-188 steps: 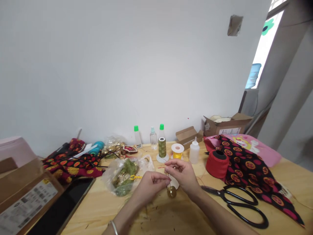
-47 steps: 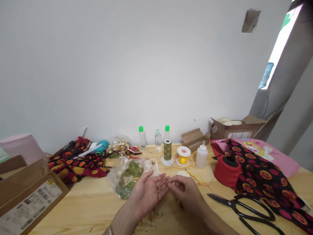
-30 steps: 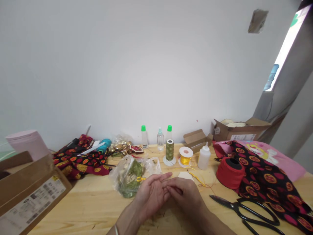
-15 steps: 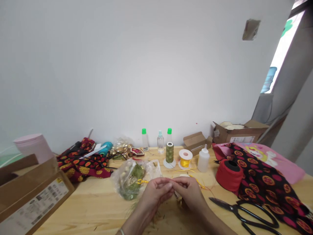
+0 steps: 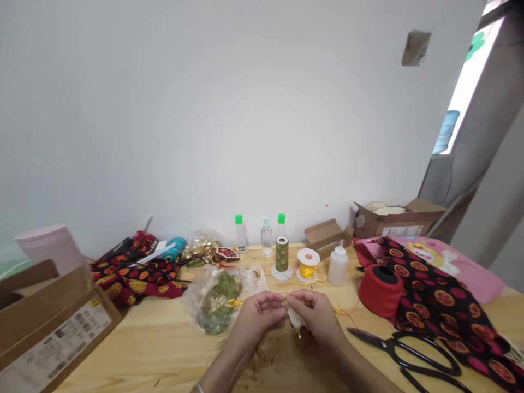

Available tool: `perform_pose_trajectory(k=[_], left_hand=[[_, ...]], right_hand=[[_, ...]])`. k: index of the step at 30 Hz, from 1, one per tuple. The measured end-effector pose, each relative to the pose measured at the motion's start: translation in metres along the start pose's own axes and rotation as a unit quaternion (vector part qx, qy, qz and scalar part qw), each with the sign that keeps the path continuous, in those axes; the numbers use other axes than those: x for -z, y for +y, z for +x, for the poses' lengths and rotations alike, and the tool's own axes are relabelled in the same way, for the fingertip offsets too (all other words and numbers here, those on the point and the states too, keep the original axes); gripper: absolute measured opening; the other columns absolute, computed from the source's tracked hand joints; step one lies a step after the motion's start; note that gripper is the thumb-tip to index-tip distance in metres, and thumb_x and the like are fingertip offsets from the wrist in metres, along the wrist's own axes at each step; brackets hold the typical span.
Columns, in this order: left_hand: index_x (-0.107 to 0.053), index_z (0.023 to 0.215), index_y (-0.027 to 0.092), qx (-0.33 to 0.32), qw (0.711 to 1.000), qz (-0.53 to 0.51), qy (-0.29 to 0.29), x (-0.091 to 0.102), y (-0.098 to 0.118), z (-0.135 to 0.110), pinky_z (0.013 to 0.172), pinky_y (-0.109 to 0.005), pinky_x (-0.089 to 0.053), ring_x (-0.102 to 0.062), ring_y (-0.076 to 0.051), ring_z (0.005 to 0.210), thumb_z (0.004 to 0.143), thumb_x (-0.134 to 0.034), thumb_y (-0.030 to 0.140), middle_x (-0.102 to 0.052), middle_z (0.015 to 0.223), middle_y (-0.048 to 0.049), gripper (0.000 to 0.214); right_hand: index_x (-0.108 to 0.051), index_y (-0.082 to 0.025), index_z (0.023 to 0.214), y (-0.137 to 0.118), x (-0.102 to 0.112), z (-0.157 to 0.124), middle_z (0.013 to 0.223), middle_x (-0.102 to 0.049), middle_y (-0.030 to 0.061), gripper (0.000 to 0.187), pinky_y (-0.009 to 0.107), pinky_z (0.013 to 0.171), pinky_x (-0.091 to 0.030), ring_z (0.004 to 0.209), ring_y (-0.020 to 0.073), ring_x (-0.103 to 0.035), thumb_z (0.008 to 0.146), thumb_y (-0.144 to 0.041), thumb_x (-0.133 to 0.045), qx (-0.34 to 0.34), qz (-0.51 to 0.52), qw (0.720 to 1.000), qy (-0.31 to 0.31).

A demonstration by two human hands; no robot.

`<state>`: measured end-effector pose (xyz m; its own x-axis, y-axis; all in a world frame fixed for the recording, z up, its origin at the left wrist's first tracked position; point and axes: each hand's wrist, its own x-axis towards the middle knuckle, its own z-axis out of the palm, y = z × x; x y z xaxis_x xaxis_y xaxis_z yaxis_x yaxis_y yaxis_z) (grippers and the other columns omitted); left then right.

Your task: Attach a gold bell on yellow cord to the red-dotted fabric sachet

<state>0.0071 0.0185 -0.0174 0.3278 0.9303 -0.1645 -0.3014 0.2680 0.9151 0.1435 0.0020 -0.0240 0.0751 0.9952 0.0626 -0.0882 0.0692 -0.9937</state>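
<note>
My left hand point(image 5: 258, 315) and my right hand point(image 5: 317, 314) meet at the fingertips just above the table. Between them shows a small gold bead point(image 5: 284, 301), pinched by the right thumb and index finger. Below the right fingers hangs a white piece point(image 5: 295, 319) with a gold bell-like part point(image 5: 299, 334), partly hidden by the hand. A looped yellow cord point(image 5: 234, 303) sticks out to the left from behind my curled left fingers, over a clear plastic bag point(image 5: 196, 305) with a green tassel bundle point(image 5: 219, 295) in it.
Black scissors point(image 5: 409, 349) lie at the right, by a red thread cone point(image 5: 380, 292) and patterned cloth point(image 5: 446, 295). Behind the hands stand a green thread spool point(image 5: 282, 254), a yellow cord spool point(image 5: 308, 267) and a white squeeze bottle point(image 5: 338, 266). A cardboard box point(image 5: 61, 338) is at left.
My fingertips have parted slightly, so the gold bead now shows between them. More of the white piece is visible under the right hand. The whole view has shifted a little.
</note>
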Motion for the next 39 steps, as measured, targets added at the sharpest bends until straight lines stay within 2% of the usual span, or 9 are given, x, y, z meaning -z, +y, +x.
perform_pose_trajectory(k=[8,18,27,33,39], left_hand=[[-0.062,0.068,0.012,-0.004,1.0,-0.017,-0.012,-0.0008,0.0001,-0.0026,0.056,-0.022,-0.047,-0.058,-0.01,0.056,0.052,-0.075,0.017,-0.064,0.062,-0.0024,0.022],[-0.064,0.066,0.01,0.03,0.999,-0.035,-0.004,-0.0003,0.0038,-0.0056,0.059,-0.021,-0.046,-0.059,-0.011,0.055,0.052,-0.074,0.013,-0.066,0.059,-0.0039,0.017],[-0.065,0.067,0.009,0.047,0.998,-0.036,-0.011,0.0011,0.0025,-0.0044,0.056,-0.019,-0.046,-0.056,-0.008,0.051,0.054,-0.072,0.012,-0.063,0.057,-0.0021,0.015],[-0.065,0.068,0.008,0.051,0.997,-0.054,-0.018,0.0041,0.0018,-0.005,0.056,-0.018,-0.047,-0.057,-0.008,0.052,0.058,-0.07,0.011,-0.064,0.059,-0.0031,0.011],[-0.062,0.066,0.009,0.067,0.991,-0.118,-0.011,0.0056,0.0013,-0.0041,0.058,-0.019,-0.05,-0.06,-0.009,0.053,0.061,-0.067,0.006,-0.064,0.058,-0.0029,0.007]], right_hand=[[-0.066,-0.01,0.064,-0.0027,-0.0006,-0.0013,0.055,-0.062,0.0031,0.033,0.021,0.047,-0.039,0.049,0.0118,-0.052,0.057,-0.041,-0.066,0.008,-0.021,1.0,0.006],[-0.066,-0.011,0.065,-0.0056,-0.0019,-0.0043,0.054,-0.06,0.0017,0.031,0.02,0.046,-0.036,0.047,0.0106,-0.047,0.058,-0.042,-0.064,0.015,-0.037,0.999,-0.005],[-0.064,-0.011,0.062,-0.0069,-0.0043,-0.0052,0.045,-0.048,-0.003,0.024,0.018,0.041,-0.028,0.042,0.0073,-0.036,0.061,-0.035,-0.061,0.048,-0.082,0.995,0.001],[-0.065,-0.011,0.065,-0.0064,-0.0033,-0.0044,0.044,-0.049,-0.0032,0.026,0.018,0.04,-0.029,0.041,0.0075,-0.037,0.06,-0.037,-0.062,0.046,-0.082,0.995,0.015],[-0.064,-0.012,0.063,-0.0076,-0.0013,-0.0032,0.053,-0.058,0.0008,0.034,0.021,0.046,-0.037,0.048,0.0115,-0.048,0.061,-0.045,-0.061,0.035,-0.042,0.999,0.0]])
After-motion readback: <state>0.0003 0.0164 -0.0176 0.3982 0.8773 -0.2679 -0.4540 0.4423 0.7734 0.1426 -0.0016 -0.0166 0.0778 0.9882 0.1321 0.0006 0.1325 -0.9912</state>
